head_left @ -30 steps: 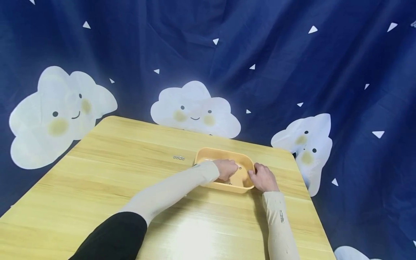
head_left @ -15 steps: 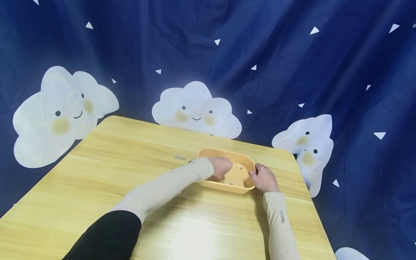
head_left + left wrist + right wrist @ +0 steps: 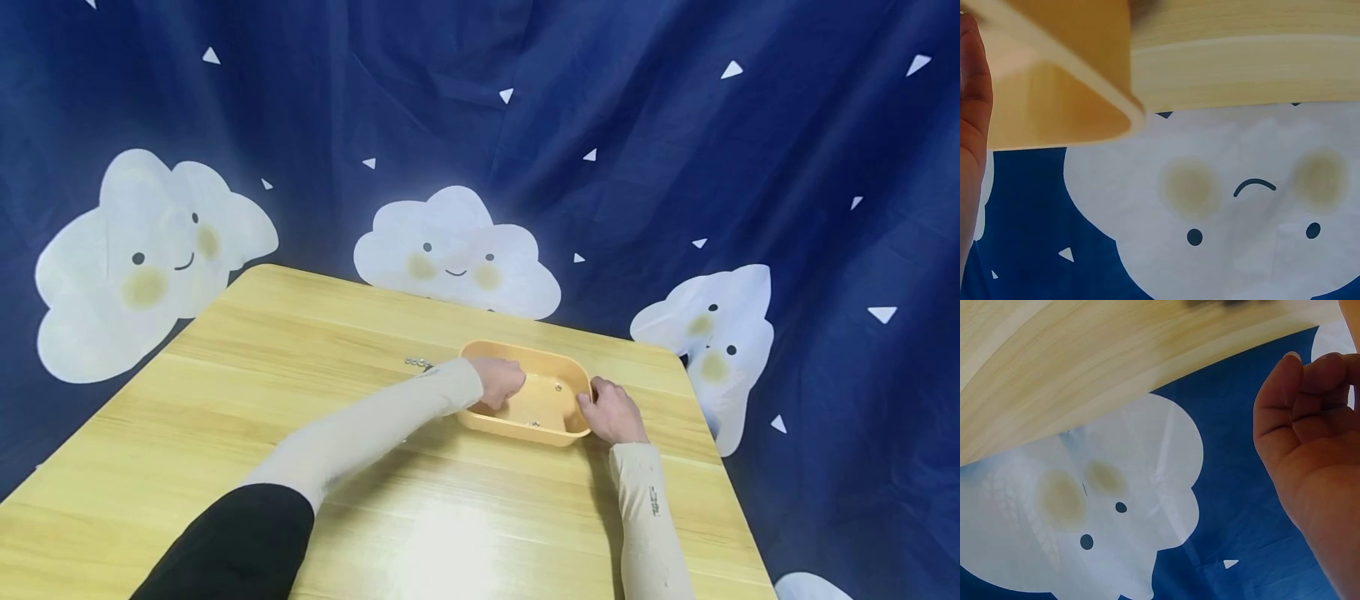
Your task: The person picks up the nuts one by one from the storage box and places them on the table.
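Observation:
An orange plastic box (image 3: pixel 517 431) with rounded corners stands near the table's far right part. My left hand (image 3: pixel 501 382) reaches down into its left side with the fingers bent. Its fingertips are hidden, so anything between them does not show; the left wrist view has only the edge of this hand (image 3: pixel 974 94). The box's right wall is gripped by my right hand (image 3: pixel 613 412), thumb on the inner side and fingers outside. Small shiny metal pieces, perhaps nuts, lie in the box: one piece (image 3: pixel 558 387) toward the right and some pieces (image 3: pixel 534 424) by the near wall.
Several similar small metal pieces (image 3: pixel 416 362) lie in a short row on the wooden table (image 3: pixel 300 358), left of the box and partly behind my left sleeve. A blue curtain (image 3: pixel 637 125) with cloud faces hangs behind the table's far edge.
My left hand has moved left inside the box, away from the metal pieces there, uncovering more of the bottom. The right hand stays at the right wall.

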The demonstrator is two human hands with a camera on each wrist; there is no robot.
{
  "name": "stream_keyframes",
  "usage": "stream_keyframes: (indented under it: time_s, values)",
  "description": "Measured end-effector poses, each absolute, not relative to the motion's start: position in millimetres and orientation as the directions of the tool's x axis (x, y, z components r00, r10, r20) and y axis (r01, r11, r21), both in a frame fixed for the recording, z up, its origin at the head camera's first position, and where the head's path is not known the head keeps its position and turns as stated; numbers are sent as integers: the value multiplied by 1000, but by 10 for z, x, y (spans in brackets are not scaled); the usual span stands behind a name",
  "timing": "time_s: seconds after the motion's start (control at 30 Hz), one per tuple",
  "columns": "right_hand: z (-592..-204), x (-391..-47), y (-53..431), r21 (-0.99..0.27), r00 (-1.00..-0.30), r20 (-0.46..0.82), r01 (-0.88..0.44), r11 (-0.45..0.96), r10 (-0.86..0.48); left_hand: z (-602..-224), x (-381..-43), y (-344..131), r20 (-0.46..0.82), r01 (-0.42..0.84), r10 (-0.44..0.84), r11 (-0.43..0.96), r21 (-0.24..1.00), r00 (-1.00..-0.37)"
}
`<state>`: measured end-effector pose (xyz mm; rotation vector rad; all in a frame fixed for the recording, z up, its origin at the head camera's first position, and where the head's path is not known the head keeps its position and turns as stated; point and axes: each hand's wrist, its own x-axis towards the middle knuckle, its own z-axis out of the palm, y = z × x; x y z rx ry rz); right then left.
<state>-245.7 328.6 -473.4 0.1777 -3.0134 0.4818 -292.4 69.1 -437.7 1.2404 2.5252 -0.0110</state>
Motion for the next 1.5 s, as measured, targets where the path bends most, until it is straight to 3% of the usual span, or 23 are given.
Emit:
stream_keyframes:
  time_s: [0.6, 0.87, 1.17, 1.5]
  values:
    - [-4754, -2447, 3293, -313, -990, 110, -123, 942, -93, -4304, -3033, 408, -336, 732, 742, 656, 185, -580]
    - [-4740, -2426, 3295, -312, -991, 100, -121, 943, -94, -4186, -3050, 222, -308, 741, 763, 637, 211, -569]
    - [-4766, -2435, 3280, -305, -989, 97, -134, 943, -109, -4146, -3055, 54, -240, 725, 793, 609, 323, -559]
    - [-4757, -2437, 3244, -318, -989, 100, -138, 938, -112, -4209, -3077, -55, -208, 645, 753, 647, 407, -625]
